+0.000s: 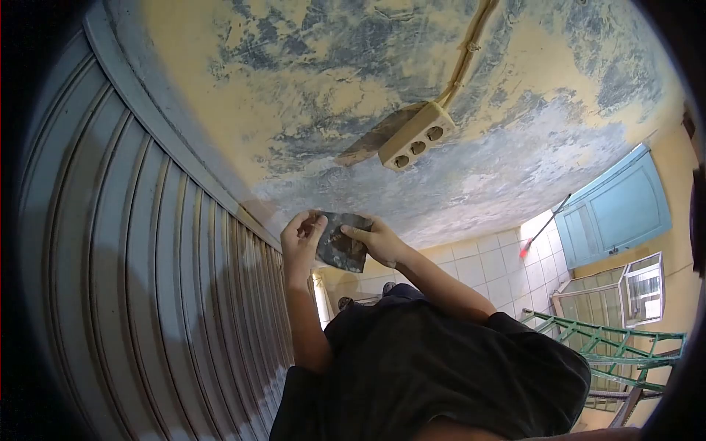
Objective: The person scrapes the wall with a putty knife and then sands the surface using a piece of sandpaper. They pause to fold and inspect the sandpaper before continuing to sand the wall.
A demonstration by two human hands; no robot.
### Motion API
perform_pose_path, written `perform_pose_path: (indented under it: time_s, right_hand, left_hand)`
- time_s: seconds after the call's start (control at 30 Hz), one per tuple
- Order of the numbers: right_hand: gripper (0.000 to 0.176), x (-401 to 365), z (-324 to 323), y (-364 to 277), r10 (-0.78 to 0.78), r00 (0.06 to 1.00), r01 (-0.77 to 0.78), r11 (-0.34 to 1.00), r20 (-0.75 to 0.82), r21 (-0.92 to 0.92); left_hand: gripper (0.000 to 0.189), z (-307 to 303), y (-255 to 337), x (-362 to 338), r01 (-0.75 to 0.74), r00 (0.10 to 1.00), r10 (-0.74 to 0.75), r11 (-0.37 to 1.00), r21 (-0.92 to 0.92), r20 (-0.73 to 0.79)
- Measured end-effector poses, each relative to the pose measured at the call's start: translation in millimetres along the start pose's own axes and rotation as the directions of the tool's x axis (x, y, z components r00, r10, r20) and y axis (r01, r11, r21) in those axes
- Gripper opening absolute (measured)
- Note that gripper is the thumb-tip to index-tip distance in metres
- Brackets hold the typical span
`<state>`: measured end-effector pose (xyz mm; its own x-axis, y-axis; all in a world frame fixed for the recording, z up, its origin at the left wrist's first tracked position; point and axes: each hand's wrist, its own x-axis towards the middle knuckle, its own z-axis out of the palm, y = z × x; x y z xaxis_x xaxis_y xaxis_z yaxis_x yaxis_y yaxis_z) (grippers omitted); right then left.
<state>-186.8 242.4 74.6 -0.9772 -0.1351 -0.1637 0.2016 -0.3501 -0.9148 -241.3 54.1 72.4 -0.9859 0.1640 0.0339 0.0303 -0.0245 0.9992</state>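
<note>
Both hands hold a dark, worn piece of sandpaper [343,252] in front of my body, near the wall. My left hand [303,229] pinches its left edge between thumb and fingers. At its right side my right hand [373,239] grips it, thumb lying across the face and fingers behind, partly hidden. Whitish smudges mark the sheet. Beyond the hands rises the patchy yellow and grey wall [309,103], its paint worn or scraped.
A socket strip [418,137] with its cable is fixed to the wall. Ribbed metal shutters [147,242] run along the left. On the right are a green ladder [610,342], a glass cabinet [592,298], a blue door [618,209] and a red-ended broom [525,248] on the tiled floor [471,268].
</note>
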Motion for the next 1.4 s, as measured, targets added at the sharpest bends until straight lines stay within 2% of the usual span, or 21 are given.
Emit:
perform_pose_path:
  time_s: [0.03,0.1,0.13,0.27,0.33,0.4,0.47,0.5,0.57,0.7,0.77,0.93,1.07,1.17,1.2,1.23,1.27,1.3,1.33,1.37,1.4]
  right_hand:
    - [0.031,-0.7,-2.3,3.1,0.010,1.000,-0.010,1.000,0.006,-0.025]
    - [0.030,2.0,-6.6,13.3,0.016,1.000,-0.015,0.999,0.010,-0.050]
    - [0.030,4.8,-7.5,21.0,0.019,1.000,-0.019,1.000,-0.003,-0.015]
    - [0.032,4.9,7.4,21.3,0.041,0.999,-0.041,0.999,-0.020,0.033]
    - [0.032,8.2,12.0,27.5,0.056,0.998,-0.056,0.998,-0.027,0.015]
    - [0.032,10.7,13.7,27.0,0.076,0.997,-0.076,0.997,-0.034,-0.005]
    - [0.032,10.5,13.3,25.8,0.189,0.982,-0.186,0.962,-0.001,-0.199]
    - [0.032,11.8,13.7,28.7,0.193,0.981,-0.189,0.961,-0.001,-0.201]
    - [0.031,12.1,16.9,32.0,0.131,0.991,-0.129,0.990,0.029,-0.065]
    - [0.031,7.4,15.7,28.5,0.181,0.984,-0.179,0.974,0.001,-0.137]
    - [0.031,9.3,10.0,39.7,0.140,0.990,-0.141,0.990,0.007,0.033]
    - [0.030,2.2,4.9,34.9,0.139,0.989,-0.137,0.990,-0.057,0.040]
    - [0.030,-1.0,-0.1,33.2,0.105,0.992,-0.100,0.993,-0.071,0.070]
    - [0.030,-4.9,-1.7,23.2,0.097,0.992,-0.096,0.995,-0.086,0.020]
    - [0.030,-6.1,-2.1,23.1,0.103,0.992,-0.102,0.995,-0.080,0.019]
    - [0.032,-5.0,-2.1,22.0,0.054,0.994,-0.056,0.998,-0.092,-0.021]
    - [0.034,-3.0,-2.4,21.5,0.003,0.995,-0.009,0.998,-0.102,-0.059]
    - [0.034,-1.8,-5.0,24.9,0.007,0.996,-0.012,0.998,-0.092,-0.056]
    - [0.037,1.3,-9.4,29.5,-0.144,0.987,0.113,0.942,-0.076,-0.316]
    - [0.041,3.8,-5.7,24.3,-0.286,0.958,0.229,0.803,-0.018,-0.550]
    - [0.041,3.2,-1.1,20.7,-0.278,0.961,0.229,0.807,-0.008,-0.545]
  left_hand:
    - [0.028,-0.7,0.4,-1.3,-0.004,1.000,0.004,1.000,-0.002,0.001]
    - [0.031,-3.0,1.3,-5.4,0.109,0.990,-0.110,0.994,0.026,0.083]
    - [0.029,-2.5,0.0,-8.4,0.149,0.986,-0.143,0.987,-0.064,0.088]
    - [0.027,-11.7,-31.3,-11.4,0.165,0.985,-0.156,0.975,-0.149,0.068]
    - [0.025,-14.8,-44.6,-11.4,0.114,0.990,-0.122,0.987,-0.109,-0.064]
    - [0.024,-18.8,-52.8,-9.8,0.085,0.990,-0.098,0.988,-0.126,-0.098]
    - [0.024,-23.6,-55.9,-8.3,0.060,0.988,-0.080,0.988,-0.143,-0.136]
    - [0.023,-25.9,-54.7,-7.5,0.069,0.986,-0.092,0.985,-0.160,-0.141]
    - [0.022,-28.0,-50.3,-7.9,0.083,0.983,-0.110,0.980,-0.182,-0.147]
    - [0.020,-27.1,-46.6,-8.1,0.144,0.984,-0.162,0.965,-0.219,-0.068]
    - [0.020,-22.9,-45.1,-9.3,0.134,0.987,-0.150,0.966,-0.223,-0.056]
    - [0.021,-17.1,-44.4,-9.3,0.205,0.979,-0.194,0.925,-0.320,0.066]
    - [0.022,-10.2,-37.0,-5.4,0.213,0.977,-0.204,0.925,-0.315,0.063]
    - [0.025,-4.1,-40.0,-3.6,0.203,0.979,-0.198,0.951,-0.233,0.044]
    - [0.027,0.3,-48.4,-3.1,0.138,0.990,-0.142,0.980,-0.140,-0.016]
    - [0.030,3.2,-53.8,-2.3,0.073,0.995,-0.076,0.997,-0.041,-0.072]
    - [0.030,6.1,-52.5,-3.9,0.069,0.994,-0.072,0.997,-0.039,-0.083]
    - [0.034,10.2,-52.5,-9.4,-0.044,0.969,0.113,0.955,0.292,-0.221]
    - [0.038,14.1,-52.6,-13.3,-0.095,0.901,0.326,0.792,0.603,-0.285]
    - [0.038,17.6,-47.9,-14.8,-0.089,0.898,0.328,0.789,0.608,-0.294]
    - [0.040,21.1,-43.8,-18.2,-0.055,0.946,0.159,0.938,0.343,-0.281]
